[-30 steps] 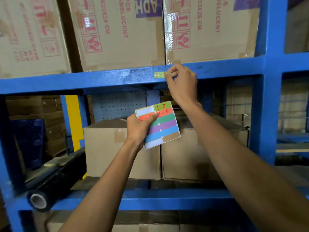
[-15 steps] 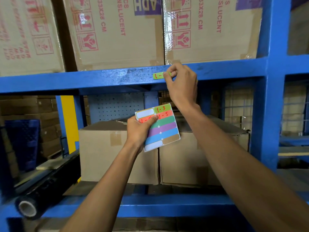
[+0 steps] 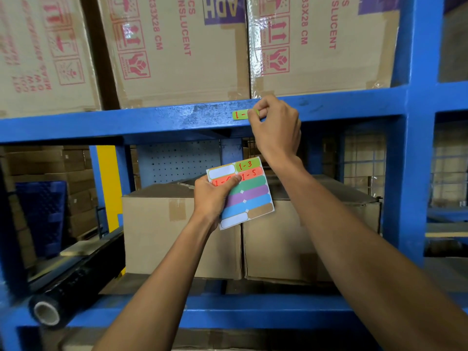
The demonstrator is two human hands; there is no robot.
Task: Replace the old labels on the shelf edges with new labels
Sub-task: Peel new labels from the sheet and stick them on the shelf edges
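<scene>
Right hand [image 3: 274, 127] pinches one green label [image 3: 240, 115] on shelf edge [image 3: 152, 121]; left hand [image 3: 211, 198] grips one sticker sheet [image 3: 249, 196].

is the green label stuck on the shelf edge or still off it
On: the green label lies flat against the blue shelf edge. Its right end is hidden under the right hand.

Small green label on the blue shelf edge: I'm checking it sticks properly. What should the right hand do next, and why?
Probably slide the right hand rightward along the small green label to press its covered end flat on the blue shelf beam. Only the left part, marked "1-", shows; fingertips hide the rest, so full adhesion cannot be confirmed.
</scene>
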